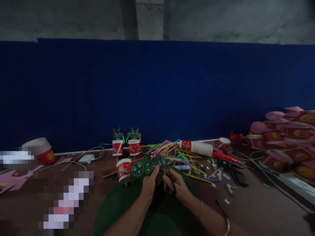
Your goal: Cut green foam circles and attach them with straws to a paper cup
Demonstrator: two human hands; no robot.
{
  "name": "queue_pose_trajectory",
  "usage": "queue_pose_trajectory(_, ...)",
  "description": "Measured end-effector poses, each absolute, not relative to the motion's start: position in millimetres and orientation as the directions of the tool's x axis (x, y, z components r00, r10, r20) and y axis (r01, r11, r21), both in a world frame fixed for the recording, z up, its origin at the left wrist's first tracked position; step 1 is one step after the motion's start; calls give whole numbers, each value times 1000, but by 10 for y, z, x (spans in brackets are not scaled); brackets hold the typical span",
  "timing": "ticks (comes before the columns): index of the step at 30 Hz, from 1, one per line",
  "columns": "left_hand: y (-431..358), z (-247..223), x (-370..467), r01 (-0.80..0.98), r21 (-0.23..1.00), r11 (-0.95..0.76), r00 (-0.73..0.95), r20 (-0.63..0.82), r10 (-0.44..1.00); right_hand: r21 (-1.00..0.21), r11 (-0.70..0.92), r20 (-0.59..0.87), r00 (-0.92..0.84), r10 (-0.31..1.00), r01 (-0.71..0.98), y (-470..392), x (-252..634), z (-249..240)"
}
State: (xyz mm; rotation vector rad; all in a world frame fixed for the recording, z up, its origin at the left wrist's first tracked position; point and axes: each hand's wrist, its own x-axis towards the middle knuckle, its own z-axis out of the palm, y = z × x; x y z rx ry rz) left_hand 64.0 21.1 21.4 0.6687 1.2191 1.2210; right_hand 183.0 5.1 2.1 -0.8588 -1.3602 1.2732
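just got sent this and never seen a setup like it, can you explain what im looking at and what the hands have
There's no machine here: these are a person's own two bare hands. The one picture comes from a camera worn on that person's head, looking forward and down, so the arms reach in from the bottom.

The left hand holds a green sheet printed with pale-lined faces. The right hand holds scissors close beside it.

On the brown table are colourful straws, white scraps and a stack of cups lying on its side. Two red cups near the blue panel have green animal faces above them.
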Motion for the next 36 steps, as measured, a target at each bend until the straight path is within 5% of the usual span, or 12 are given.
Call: queue_pose_trajectory(36, 339, 79, 532, -353, 932, 83, -94, -124, 988, -983, 173, 183, -214, 960, -66, 26, 1845, 63)
